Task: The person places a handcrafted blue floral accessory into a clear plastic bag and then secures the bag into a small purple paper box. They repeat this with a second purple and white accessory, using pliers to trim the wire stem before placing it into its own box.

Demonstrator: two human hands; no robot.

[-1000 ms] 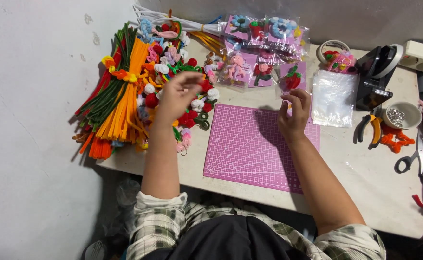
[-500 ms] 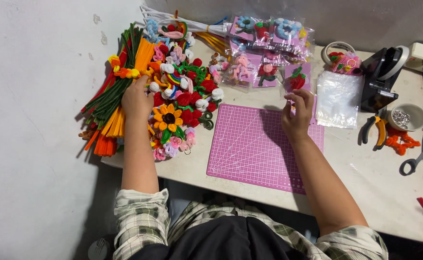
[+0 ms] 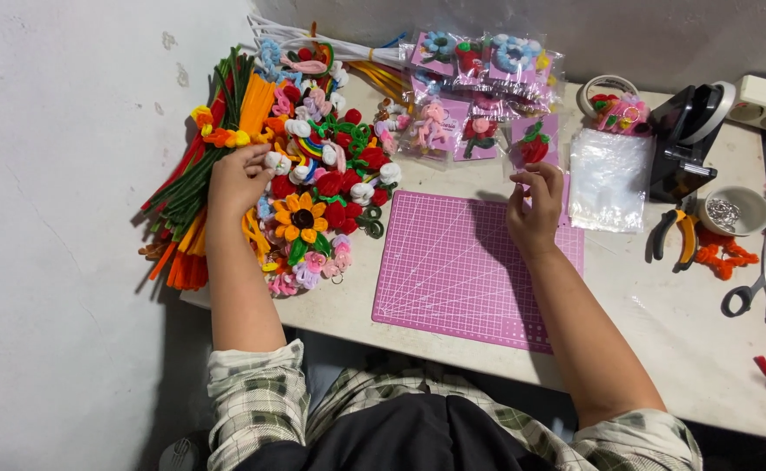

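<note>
The left hand (image 3: 239,179) rested, fingers curled, on the pile of pipe-cleaner flowers (image 3: 317,196) at the tabletop's (image 3: 662,331) left end; whether it gripped anything could not be told. The right hand (image 3: 535,205) pinched a small clear packet (image 3: 531,148) above the pink cutting mat (image 3: 470,266). Scissors (image 3: 753,292) lay partly cut off at right, beyond pliers (image 3: 675,234).

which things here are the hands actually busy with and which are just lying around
In hand:
- left hand on the pile of fuzzy flowers
- right hand holding a bagged red flower over the pink mat

Lying about:
- pliers
- scissors
- bowl of rings
- tape dispenser
</note>
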